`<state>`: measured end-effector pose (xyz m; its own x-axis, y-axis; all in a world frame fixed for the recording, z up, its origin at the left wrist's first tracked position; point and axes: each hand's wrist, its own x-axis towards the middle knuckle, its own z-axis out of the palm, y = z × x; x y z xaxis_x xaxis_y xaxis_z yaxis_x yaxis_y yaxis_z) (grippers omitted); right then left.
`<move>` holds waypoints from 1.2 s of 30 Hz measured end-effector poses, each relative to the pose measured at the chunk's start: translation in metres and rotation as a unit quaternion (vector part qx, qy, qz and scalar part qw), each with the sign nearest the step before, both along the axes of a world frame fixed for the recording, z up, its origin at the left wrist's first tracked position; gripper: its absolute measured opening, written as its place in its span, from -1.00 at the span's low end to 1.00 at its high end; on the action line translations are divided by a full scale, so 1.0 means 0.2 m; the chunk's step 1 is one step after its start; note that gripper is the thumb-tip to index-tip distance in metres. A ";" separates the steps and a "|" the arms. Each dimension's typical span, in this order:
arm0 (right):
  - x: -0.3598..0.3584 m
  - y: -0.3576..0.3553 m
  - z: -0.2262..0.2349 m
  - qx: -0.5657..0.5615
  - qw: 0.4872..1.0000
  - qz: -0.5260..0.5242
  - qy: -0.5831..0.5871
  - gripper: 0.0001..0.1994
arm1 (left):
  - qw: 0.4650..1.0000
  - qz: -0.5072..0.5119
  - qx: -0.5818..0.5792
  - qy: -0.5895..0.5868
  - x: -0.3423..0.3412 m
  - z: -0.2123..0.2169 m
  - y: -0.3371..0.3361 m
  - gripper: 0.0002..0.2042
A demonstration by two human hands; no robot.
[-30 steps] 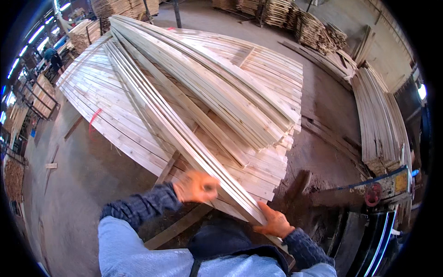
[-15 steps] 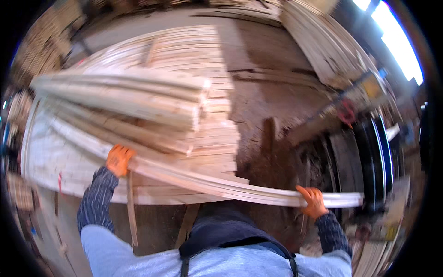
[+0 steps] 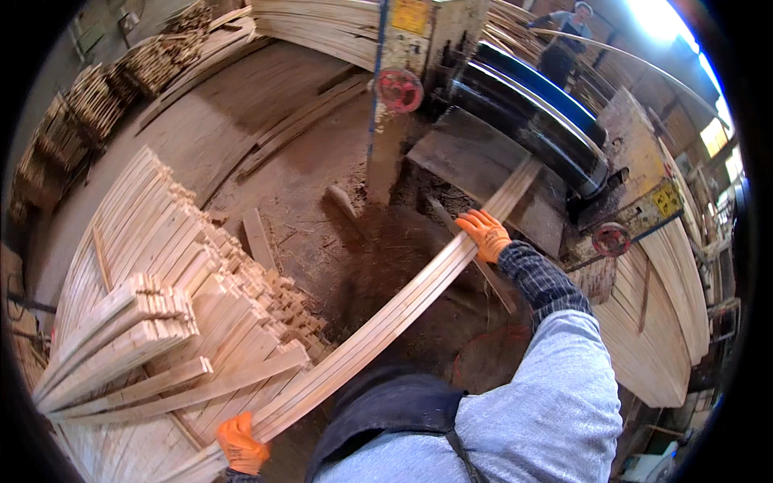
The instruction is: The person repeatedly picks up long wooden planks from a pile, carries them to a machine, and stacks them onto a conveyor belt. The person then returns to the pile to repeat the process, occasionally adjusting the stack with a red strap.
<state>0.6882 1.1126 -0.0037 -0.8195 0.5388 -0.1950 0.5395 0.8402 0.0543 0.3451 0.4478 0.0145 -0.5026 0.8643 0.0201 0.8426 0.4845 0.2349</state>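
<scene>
Plank stack (image 3: 153, 217): lower left, loose pieces on top | Roller machine (image 3: 515, 113): upper right, dark plate (image 3: 463, 157) in front | Wooden strips (image 3: 377, 332): 1 bundle, slanting from stack side to above plate, contact unconfirmed | Right hand (image 3: 485, 235): orange-gloved, fingers closed over strips near plate | Left hand (image 3: 241, 445): orange-gloved, fingers curled on strips' near portion

Upper left: rough timber stacks (image 3: 93, 105) along the edge of a brown, dusty floor (image 3: 229, 92). Long dark planks (image 3: 310, 117) lie on it; short wood offcut (image 3: 259, 240) nearer. Top right: co-worker (image 3: 570, 26) in pale cap, bright opening (image 3: 662, 28) beyond. Right side: broad pile of pale boards (image 3: 636, 334).
</scene>
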 end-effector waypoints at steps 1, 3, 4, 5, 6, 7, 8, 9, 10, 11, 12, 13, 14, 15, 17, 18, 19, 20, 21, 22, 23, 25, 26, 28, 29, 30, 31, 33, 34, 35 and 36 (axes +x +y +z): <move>0.03 0.06 -0.04 0.000 1.000 -0.004 0.011 -0.09 | 1.000 -0.004 -0.007 -0.018 0.04 -0.01 0.07 -0.51; 0.03 0.15 -0.03 0.004 1.000 -0.014 0.011 -0.10 | 0.998 -0.006 -0.052 -0.043 0.12 0.04 0.23 -0.41; 0.03 0.17 0.05 -0.009 1.000 -0.010 -0.020 -0.17 | 0.996 -0.007 -0.073 -0.057 0.15 0.05 0.29 -0.36; 0.00 0.21 0.06 -0.011 0.999 0.005 -0.042 -0.20 | 0.988 0.018 -0.149 0.036 0.18 -0.11 0.20 -0.50; -0.02 0.25 0.05 -0.013 0.998 0.018 -0.063 -0.23 | 0.991 0.018 -0.128 0.041 0.20 -0.16 0.18 -0.52; -0.03 0.27 0.01 -0.006 0.997 0.025 -0.070 -0.25 | 0.993 0.014 -0.108 0.048 0.19 -0.19 0.18 -0.54; -0.04 0.27 -0.01 0.002 0.996 0.033 -0.079 -0.26 | 0.995 0.010 -0.087 0.054 0.18 -0.22 0.18 -0.56; -0.06 0.24 0.00 0.007 0.995 0.050 -0.084 -0.24 | 0.994 0.018 -0.090 0.063 0.18 -0.22 0.17 -0.57; -0.07 0.23 -0.04 0.011 0.994 0.062 -0.094 -0.23 | 0.994 0.027 -0.088 0.055 0.15 -0.22 0.12 -0.56; -0.10 0.18 -0.01 0.007 0.993 0.073 -0.094 -0.24 | 0.994 0.039 -0.087 0.044 0.13 -0.23 0.05 -0.55; -0.11 0.12 0.02 0.003 0.992 0.083 -0.097 -0.25 | 0.995 0.049 -0.086 0.031 0.12 -0.21 0.03 -0.54; -0.12 0.08 0.00 0.005 0.992 0.093 -0.088 -0.26 | 0.992 0.064 -0.106 0.027 0.10 -0.18 0.01 -0.53; -0.11 0.04 0.00 0.010 0.992 0.101 -0.080 -0.28 | 0.989 0.078 -0.122 0.022 0.08 -0.12 0.00 -0.52; -0.16 -0.02 0.03 0.002 0.989 0.107 -0.098 -0.30 | 0.985 0.096 -0.142 0.021 0.06 -0.09 -0.02 -0.50; -0.21 -0.11 0.03 -0.006 0.989 0.130 -0.072 -0.32 | 0.985 0.086 -0.133 0.069 -0.05 -0.17 -0.20 -0.49; -0.23 -0.16 0.02 -0.015 0.988 0.137 -0.064 -0.34 | 0.985 0.077 -0.127 0.092 -0.09 -0.17 -0.22 -0.48; -0.25 -0.20 0.01 -0.032 0.988 0.132 -0.069 -0.32 | 0.977 0.103 -0.172 0.073 -0.13 -0.17 -0.25 -0.48; -0.27 -0.24 -0.01 -0.049 0.988 0.127 -0.074 -0.31 | 0.977 0.095 -0.171 0.080 -0.15 -0.17 -0.27 -0.49; -0.28 -0.28 -0.02 -0.064 0.988 0.120 -0.078 -0.29 | 0.978 0.087 -0.168 0.087 -0.17 -0.20 -0.32 -0.50; -0.30 -0.34 -0.02 -0.065 0.987 0.116 -0.087 -0.29 | 0.979 0.077 -0.165 0.094 -0.20 -0.25 -0.38 -0.50; -0.33 -0.39 -0.02 -0.067 0.987 0.114 -0.095 -0.28 | 0.979 0.068 -0.162 0.101 -0.22 -0.30 -0.44 -0.51; -0.37 -0.45 0.03 -0.067 0.986 0.106 -0.113 -0.29 | 0.979 0.049 -0.158 0.117 -0.29 -0.40 -0.55 -0.51; -0.38 -0.46 0.02 -0.057 0.988 0.101 -0.102 -0.30 | 0.980 0.037 -0.154 0.125 -0.33 -0.43 -0.56 -0.52; -0.33 -0.47 -0.05 -0.037 0.993 0.084 -0.081 -0.30 | 0.990 0.038 -0.078 0.110 -0.33 -0.46 -0.54 -0.70; -0.38 -0.50 -0.02 -0.045 0.992 0.081 -0.087 -0.30 | 0.992 0.049 -0.047 0.106 -0.30 -0.44 -0.57 -0.76; -0.40 -0.48 -0.09 -0.046 0.992 0.077 -0.084 -0.28 | 0.990 0.090 -0.058 0.093 -0.28 -0.45 -0.58 -0.74; -0.35 -0.47 -0.13 -0.044 0.995 0.066 -0.066 -0.29 | 0.987 0.123 -0.067 0.078 -0.28 -0.49 -0.55 -0.72; -0.33 -0.47 -0.18 -0.050 0.996 0.044 -0.052 -0.28 | 0.988 0.075 -0.063 0.119 -0.38 -0.56 -0.57 -0.68; -0.31 -0.49 -0.20 -0.038 0.998 0.039 -0.025 -0.26 | 0.991 0.061 -0.045 0.114 -0.42 -0.60 -0.60 -0.68; -0.30 -0.50 -0.23 -0.026 0.999 0.035 -0.002 -0.24 | 0.992 0.053 -0.039 0.109 -0.43 -0.60 -0.55 -0.68; -0.28 -0.51 -0.26 -0.013 0.999 0.032 0.020 -0.23 | 0.993 0.046 -0.034 0.104 -0.42 -0.59 -0.50 -0.69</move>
